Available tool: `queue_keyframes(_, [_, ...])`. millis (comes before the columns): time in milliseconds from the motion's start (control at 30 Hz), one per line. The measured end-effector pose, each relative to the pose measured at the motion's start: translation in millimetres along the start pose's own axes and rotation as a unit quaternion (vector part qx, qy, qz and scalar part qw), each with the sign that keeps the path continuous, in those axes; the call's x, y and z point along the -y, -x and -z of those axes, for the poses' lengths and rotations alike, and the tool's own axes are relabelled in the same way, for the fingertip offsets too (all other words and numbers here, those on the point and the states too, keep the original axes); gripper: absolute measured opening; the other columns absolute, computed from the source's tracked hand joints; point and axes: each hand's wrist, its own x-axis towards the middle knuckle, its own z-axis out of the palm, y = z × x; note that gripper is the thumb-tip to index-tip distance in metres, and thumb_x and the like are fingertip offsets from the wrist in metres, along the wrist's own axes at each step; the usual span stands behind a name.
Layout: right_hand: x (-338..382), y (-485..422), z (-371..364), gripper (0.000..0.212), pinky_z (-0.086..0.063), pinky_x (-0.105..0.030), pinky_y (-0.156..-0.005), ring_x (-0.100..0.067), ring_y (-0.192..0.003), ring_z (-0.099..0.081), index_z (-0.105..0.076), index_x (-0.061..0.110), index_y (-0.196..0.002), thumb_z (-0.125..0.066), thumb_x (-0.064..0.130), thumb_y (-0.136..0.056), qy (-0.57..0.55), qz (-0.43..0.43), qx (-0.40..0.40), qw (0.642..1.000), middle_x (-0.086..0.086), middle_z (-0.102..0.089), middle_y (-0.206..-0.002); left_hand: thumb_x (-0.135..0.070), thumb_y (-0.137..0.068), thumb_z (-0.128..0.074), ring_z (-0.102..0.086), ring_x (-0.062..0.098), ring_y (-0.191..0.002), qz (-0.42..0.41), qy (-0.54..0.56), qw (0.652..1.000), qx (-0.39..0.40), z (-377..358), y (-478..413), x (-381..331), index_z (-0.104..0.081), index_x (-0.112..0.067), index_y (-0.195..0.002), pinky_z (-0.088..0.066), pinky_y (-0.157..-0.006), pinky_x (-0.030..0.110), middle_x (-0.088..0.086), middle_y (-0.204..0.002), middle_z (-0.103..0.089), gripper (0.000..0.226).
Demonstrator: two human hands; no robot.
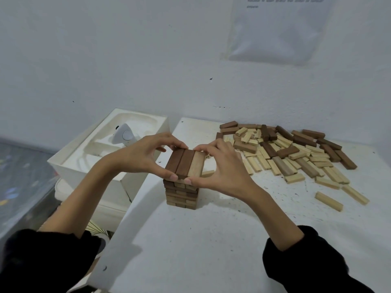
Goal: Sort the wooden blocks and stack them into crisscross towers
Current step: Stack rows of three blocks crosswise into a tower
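Note:
A crisscross tower [182, 193] of wooden blocks stands on the white table [211, 240], several layers high. Its top layer [186, 163] is three blocks side by side: two dark brown and one pale on the right. My left hand [143, 154] pinches that layer between thumb at the near end and fingers at the far end. My right hand [220, 166] pinches it the same way from the right side. A loose pile of dark and pale blocks [292, 151] is spread over the table's back right.
A white moulded box [110, 149] with a small grey-white device [124, 135] in it stands left of the table. Two stray pale blocks [329, 201] lie at the right. The white wall is close behind, with a sheet [279, 28] stuck to it.

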Motion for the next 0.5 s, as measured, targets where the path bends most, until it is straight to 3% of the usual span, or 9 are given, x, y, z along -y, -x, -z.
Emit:
queue_keyframes(167, [0, 1, 1, 0.095, -0.032, -0.034, -0.097, -0.003, -0.101, -0.033, -0.051, 0.038, -0.125, -0.043, 0.083, -0.042, -0.005, -0.003, 0.006, 1.000, 0.013, -0.040, -0.106, -0.056, -0.055, -0.076, -0.049, 0.005, -0.116, 0.001, 0.007, 1.000, -0.003, -1, 3, 2, -0.057, -0.043, -0.119, -0.039, -0.100, 0.027, -0.020, -0.113, -0.052, 0.068])
queue_keyframes(500, [1, 8, 10, 0.090, -0.030, -0.036, -0.102, -0.002, -0.107, -0.033, -0.045, 0.037, -0.132, -0.075, 0.067, -0.054, -0.044, -0.008, 0.013, 0.999, 0.014, -0.044, -0.117, -0.069, -0.051, -0.075, -0.044, 0.002, -0.125, 0.000, -0.004, 1.000, -0.013, 1, 6, -3, -0.052, -0.041, -0.129, -0.036, -0.102, 0.026, -0.022, -0.123, -0.050, 0.085])
